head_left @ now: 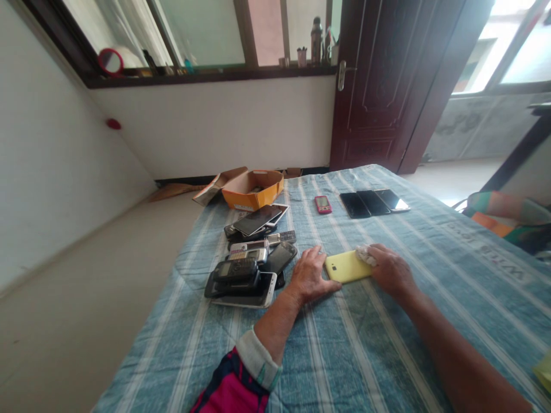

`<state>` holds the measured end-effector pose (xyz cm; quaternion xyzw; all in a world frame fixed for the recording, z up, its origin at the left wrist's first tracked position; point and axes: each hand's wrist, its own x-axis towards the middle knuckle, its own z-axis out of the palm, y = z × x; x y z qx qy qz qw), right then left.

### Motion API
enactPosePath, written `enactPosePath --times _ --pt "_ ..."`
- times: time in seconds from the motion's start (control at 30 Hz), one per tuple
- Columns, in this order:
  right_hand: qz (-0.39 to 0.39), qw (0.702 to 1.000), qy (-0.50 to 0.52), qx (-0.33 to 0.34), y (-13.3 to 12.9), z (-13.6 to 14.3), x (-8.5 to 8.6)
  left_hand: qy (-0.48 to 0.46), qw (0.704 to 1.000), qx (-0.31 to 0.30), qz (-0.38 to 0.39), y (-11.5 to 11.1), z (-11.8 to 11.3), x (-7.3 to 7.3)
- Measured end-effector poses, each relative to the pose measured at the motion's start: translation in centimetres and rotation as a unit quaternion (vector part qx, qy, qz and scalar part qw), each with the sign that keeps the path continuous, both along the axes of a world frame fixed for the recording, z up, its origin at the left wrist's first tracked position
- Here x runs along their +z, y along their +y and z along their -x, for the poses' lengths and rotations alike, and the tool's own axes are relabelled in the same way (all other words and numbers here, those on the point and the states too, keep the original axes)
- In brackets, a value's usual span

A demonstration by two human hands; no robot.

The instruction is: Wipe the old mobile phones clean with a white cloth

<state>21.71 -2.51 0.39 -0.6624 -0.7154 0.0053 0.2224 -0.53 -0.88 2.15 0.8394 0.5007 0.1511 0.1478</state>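
Observation:
A yellow phone lies back side up on the striped blue cloth. My left hand rests at its left end, thumb and fingers spread apart, touching its edge. In my right hand is a crumpled white cloth, pressed on the phone's upper right part. Left of my left hand lies a heap of old phones, some black, some white or silver. Beyond the yellow phone are a small pink phone and, further right, several dark phones side by side.
An open orange box stands at the far left edge of the cloth-covered surface, its lid beside it. Behind are a white wall, a window sill with bottles and a round mirror, and a dark red door. Colourful fabric is at right.

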Motion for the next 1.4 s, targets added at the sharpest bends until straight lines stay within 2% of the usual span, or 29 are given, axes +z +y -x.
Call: enactPosePath --times 0.37,0.7,1.03,1.27,1.4 --pt "-0.017 1.000 0.011 0.008 1.1 0.8 -0.1 0.001 1.000 0.007 0.000 0.1 -0.1 0.0" --pt "0.081 0.989 -0.119 -0.039 -1.3 1.0 2.7 0.002 1.000 0.005 0.000 -0.1 0.0 0.0" --pt "0.024 0.991 -0.129 -0.013 0.1 1.9 1.3 -0.005 1.000 0.002 -0.005 0.1 0.0 0.1" --pt "0.101 0.986 -0.126 -0.037 -1.4 1.8 2.9 -0.010 1.000 0.001 -0.006 0.1 0.0 0.1" --pt "0.086 0.986 -0.135 -0.040 -1.5 2.1 2.8 -0.007 1.000 0.004 -0.002 0.1 -0.1 0.3"
